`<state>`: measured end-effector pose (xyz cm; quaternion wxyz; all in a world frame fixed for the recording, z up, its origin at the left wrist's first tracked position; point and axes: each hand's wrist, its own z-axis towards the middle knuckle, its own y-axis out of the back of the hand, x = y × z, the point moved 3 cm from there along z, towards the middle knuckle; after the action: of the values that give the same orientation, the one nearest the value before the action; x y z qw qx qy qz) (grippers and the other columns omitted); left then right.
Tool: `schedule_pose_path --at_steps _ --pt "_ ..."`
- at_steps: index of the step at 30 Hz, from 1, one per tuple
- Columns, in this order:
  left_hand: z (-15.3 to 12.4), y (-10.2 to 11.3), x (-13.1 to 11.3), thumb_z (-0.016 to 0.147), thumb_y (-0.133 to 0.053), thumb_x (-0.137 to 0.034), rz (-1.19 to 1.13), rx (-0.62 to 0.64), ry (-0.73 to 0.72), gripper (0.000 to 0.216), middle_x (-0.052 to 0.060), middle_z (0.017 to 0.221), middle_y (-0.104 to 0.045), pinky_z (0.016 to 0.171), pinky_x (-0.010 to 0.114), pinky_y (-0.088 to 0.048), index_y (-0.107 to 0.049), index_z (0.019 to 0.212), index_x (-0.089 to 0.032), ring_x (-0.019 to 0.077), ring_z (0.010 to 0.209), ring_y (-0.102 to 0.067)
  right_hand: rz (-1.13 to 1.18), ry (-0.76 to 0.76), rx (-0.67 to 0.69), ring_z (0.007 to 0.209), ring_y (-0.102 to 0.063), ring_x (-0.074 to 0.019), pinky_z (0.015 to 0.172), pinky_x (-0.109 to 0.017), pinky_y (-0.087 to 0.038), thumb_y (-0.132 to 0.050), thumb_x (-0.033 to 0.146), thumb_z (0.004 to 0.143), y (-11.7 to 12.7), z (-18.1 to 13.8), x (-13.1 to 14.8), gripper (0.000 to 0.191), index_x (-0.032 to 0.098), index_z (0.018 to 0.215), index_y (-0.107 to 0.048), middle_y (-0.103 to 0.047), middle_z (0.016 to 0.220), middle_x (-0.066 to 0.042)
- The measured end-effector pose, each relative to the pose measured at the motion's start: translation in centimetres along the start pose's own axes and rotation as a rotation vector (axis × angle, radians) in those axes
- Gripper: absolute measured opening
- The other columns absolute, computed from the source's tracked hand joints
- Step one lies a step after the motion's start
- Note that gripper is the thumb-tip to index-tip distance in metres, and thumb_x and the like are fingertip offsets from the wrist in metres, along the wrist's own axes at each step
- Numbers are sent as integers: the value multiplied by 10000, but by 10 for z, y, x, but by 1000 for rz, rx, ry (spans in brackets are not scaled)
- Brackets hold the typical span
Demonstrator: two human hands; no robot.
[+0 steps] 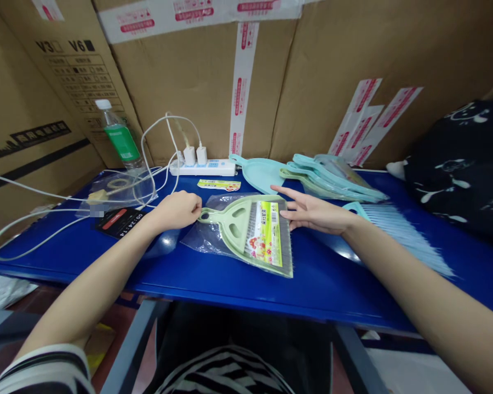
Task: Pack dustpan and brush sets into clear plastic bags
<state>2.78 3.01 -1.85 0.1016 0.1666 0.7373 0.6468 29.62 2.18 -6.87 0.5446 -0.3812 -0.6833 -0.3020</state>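
A light green dustpan with a small brush lies in a clear plastic bag in front of me, its handle pointing left. A yellow-green label card shows over the bristles. My left hand is closed beside the handle's end, at the bag's edge; what its fingers hold, if anything, is hidden. At the right edge of the dustpan is my right hand, fingers spread, the lower ones touching or almost touching the card's side.
Behind lie a loose blue dustpan, stacked blue and green dustpans and a label card. Blue brush bristles stick out at right. A power strip, white cables, a phone and a bottle occupy the left. Cardboard walls the back.
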Motion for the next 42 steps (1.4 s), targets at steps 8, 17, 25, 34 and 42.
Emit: schedule_pose_path --at_steps 8,17,25,34,42 --pt "1 -2 1 809 -440 -144 71 -7 -2 242 54 728 -721 653 283 -439 -674 758 -174 209 732 -667 18 -10 -45 789 -656 -103 675 -166 -584 -653 199 849 0 2 0 905 257 1555 -90 -691 1042 -41" --pt "1 -3 1 800 -436 -153 78 -20 -12 235 50 706 -711 638 285 -440 -661 741 -184 206 715 -661 40 0 -15 736 -658 -91 627 -154 -579 -612 150 865 -1 2 -1 915 235 1556 -17 -705 975 -30" --pt "2 -4 4 823 -435 -180 93 -24 36 238 68 751 -709 658 300 -451 -670 787 -185 224 745 -664 51 -3 -30 585 -601 -75 552 -148 -561 -623 120 856 -4 2 0 914 242 1556 -49 -639 760 41" --pt "1 -4 2 831 -418 -193 112 -29 16 240 73 762 -706 609 295 -418 -652 777 -181 215 723 -651 50 -22 -135 646 -616 -101 607 -171 -568 -611 163 869 0 4 -1 774 204 1530 -210 -652 781 10" --pt "1 -3 2 828 -414 -188 107 -27 23 248 70 748 -702 620 298 -416 -656 776 -185 212 713 -639 47 -38 -105 615 -640 -111 613 -210 -595 -665 182 838 1 4 -1 866 227 1538 -156 -670 774 17"
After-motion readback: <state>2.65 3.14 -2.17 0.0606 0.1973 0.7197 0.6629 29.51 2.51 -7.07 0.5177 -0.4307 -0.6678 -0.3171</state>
